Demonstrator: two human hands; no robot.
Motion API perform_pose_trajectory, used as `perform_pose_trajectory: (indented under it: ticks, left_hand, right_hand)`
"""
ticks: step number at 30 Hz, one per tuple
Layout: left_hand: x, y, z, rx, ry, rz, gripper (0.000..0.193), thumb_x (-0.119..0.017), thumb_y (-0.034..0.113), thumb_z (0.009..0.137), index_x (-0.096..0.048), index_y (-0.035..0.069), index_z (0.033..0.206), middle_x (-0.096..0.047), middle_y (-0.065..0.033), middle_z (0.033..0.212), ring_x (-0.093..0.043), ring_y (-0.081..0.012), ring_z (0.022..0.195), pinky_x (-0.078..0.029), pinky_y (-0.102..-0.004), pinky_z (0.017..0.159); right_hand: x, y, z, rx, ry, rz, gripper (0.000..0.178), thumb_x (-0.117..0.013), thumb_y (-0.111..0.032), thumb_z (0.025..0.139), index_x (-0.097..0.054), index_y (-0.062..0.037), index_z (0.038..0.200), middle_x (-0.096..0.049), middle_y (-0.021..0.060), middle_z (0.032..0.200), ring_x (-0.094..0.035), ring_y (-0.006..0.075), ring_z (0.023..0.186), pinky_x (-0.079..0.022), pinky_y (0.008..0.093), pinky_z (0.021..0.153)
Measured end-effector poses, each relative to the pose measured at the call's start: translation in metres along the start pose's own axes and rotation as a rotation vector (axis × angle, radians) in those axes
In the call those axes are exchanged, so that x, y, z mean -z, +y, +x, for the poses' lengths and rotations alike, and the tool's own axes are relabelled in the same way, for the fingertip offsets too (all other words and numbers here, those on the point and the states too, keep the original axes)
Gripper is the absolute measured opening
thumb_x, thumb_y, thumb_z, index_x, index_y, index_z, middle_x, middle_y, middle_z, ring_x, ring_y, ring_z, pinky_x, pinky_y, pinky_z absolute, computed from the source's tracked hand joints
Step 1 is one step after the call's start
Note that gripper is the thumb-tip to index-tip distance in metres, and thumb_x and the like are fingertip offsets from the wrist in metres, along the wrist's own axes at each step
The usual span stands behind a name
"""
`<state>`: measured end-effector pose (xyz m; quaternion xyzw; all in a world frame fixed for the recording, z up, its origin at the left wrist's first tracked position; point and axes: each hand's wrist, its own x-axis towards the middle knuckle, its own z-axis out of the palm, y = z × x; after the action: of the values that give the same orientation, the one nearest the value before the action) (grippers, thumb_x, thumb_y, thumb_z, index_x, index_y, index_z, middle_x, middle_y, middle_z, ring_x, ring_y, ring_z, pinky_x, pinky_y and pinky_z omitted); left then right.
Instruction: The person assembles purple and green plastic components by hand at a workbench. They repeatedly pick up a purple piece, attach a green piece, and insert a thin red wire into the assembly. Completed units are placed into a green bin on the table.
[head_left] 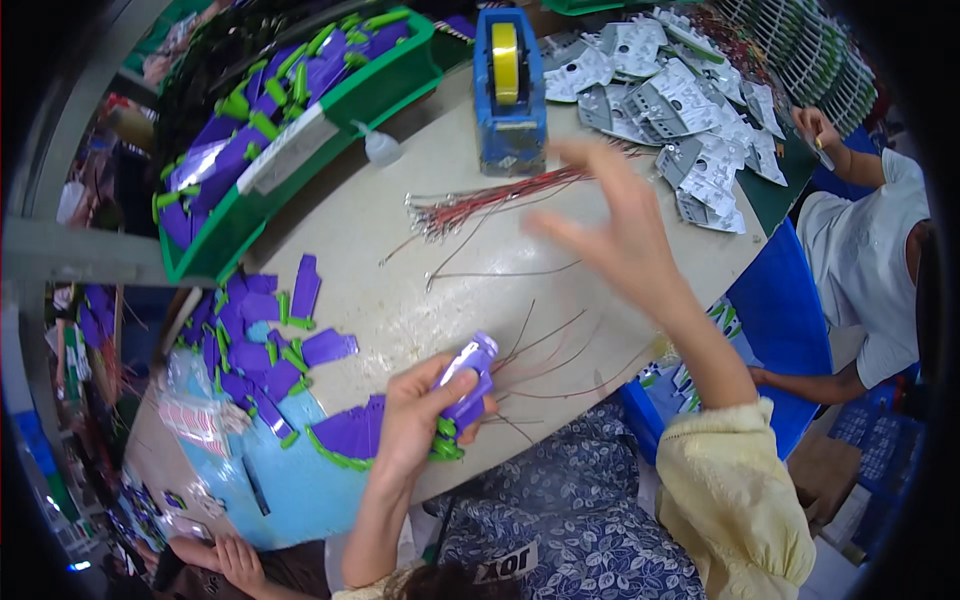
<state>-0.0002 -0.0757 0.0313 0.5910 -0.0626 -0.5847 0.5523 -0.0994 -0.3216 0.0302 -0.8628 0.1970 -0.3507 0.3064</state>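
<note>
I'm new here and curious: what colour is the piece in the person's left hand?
Purple: the piece in the left hand shows in the head view.

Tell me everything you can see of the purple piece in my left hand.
The purple piece is narrow and glossy, seemingly plastic, with a paler upper end. The left hand grips it over the table, thumb across its face, fingers behind. It slants, its upper end leaning right. Thin wires spread just to its right; whether any join it, or whether the green bits below belong to it, I can't tell.
</note>
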Motion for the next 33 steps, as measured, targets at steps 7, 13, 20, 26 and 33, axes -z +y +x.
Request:
perform_pose_trajectory:
  ticks: [7,13,20,26,33]
  left_hand:
    - [-0.01,-0.006,-0.002,-0.012,-0.034,0.111,0.021,-0.064,0.013,0.096,-0.066,-0.004,0.108,-0.073,-0.0129,0.086,-0.065,-0.0133,0.064,-0.051,-0.0256,0.057]
    - [-0.008,-0.006,0.005,-0.024,0.014,0.175,0.02,-0.064,0.012,0.096,-0.066,-0.004,0.108,-0.073,-0.0122,0.092,-0.066,-0.0126,0.067,-0.051,-0.0241,0.063]
    - [-0.014,-0.002,0.009,-0.144,0.136,0.195,0.014,-0.062,0.01,0.096,-0.06,-0.003,0.101,-0.07,-0.0124,0.079,-0.06,-0.0118,0.057,-0.046,-0.0247,0.051]
    - [-0.017,-0.007,0.003,-0.498,0.254,0.83,0.021,-0.07,0.009,0.091,-0.059,0.0,0.106,-0.07,-0.0096,0.074,-0.063,-0.0177,0.055,-0.049,-0.0279,0.051]
    - [-0.016,-0.015,0.009,-0.747,0.271,1.169,0.059,-0.077,0.021,0.085,-0.047,0.003,0.133,-0.068,-0.0124,0.071,-0.068,-0.0309,0.058,-0.053,-0.0367,0.052]
  right_hand:
    - [-0.043,0.095,0.054,0.07,-0.073,0.056,0.047,-0.087,-0.015,0.063,-0.063,0.0006,0.1,-0.057,0.029,0.116,-0.06,0.0461,0.095,-0.049,0.044,0.087]
    - [-0.02,0.114,0.083,0.113,-0.319,0.246,0.043,-0.085,-0.009,0.065,-0.058,0.0039,0.096,-0.059,0.0197,0.114,-0.06,0.0398,0.093,-0.048,0.0409,0.083]
    - [-0.019,0.08,0.069,0.159,-0.01,0.084,0.053,-0.084,-0.01,0.067,-0.058,0.002,0.111,-0.06,0.0194,0.117,-0.059,0.0391,0.106,-0.047,0.0423,0.092]
    - [-0.001,-0.036,-0.009,0.095,-0.49,0.464,0.041,-0.073,-0.009,0.077,-0.062,0.0005,0.115,-0.064,0.0178,0.103,-0.063,0.0363,0.1,-0.05,0.0431,0.087]
    - [-0.01,-0.038,-0.045,0.181,-0.727,0.315,0.025,-0.069,-0.004,0.08,-0.066,0.0003,0.104,-0.064,0.0143,0.086,-0.064,0.0329,0.082,-0.052,0.0411,0.071]
